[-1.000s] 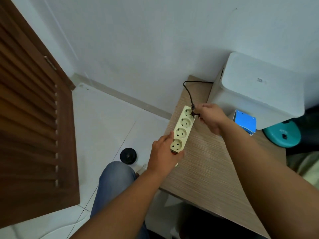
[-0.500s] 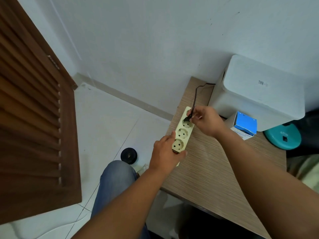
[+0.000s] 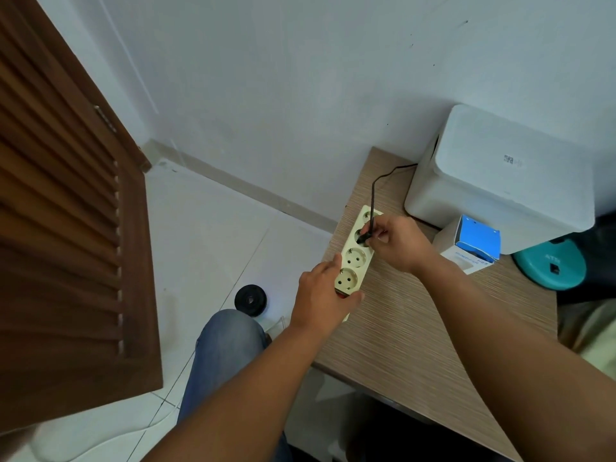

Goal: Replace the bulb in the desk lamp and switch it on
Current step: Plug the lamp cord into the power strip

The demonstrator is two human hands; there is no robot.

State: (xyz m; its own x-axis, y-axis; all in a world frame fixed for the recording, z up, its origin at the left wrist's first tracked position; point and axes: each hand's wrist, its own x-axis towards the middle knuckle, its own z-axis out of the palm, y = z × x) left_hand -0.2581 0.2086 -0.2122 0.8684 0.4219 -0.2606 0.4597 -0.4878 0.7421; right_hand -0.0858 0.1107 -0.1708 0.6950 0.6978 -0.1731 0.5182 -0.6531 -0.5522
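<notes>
A cream power strip (image 3: 355, 258) with several round sockets lies along the left edge of the wooden desk (image 3: 430, 331). My left hand (image 3: 321, 296) grips its near end. My right hand (image 3: 398, 243) pinches a black plug (image 3: 364, 237) sitting in the second socket from the far end. The plug's black cord (image 3: 375, 188) rises and curves right behind a white box-shaped device (image 3: 500, 181). Neither the lamp nor a bulb is in view.
A small blue and white carton (image 3: 473, 246) stands by the white device. A teal round object (image 3: 550, 268) sits at the desk's right. A brown louvred door (image 3: 66, 228) hangs open at left. On the tiled floor lies a black disc (image 3: 250, 300). My jeans-clad knee (image 3: 226, 345) is below.
My right hand carried the plug from the far end of the strip down to the second socket and pressed it in. The cord now rises straighter. My left hand kept hold of the strip.
</notes>
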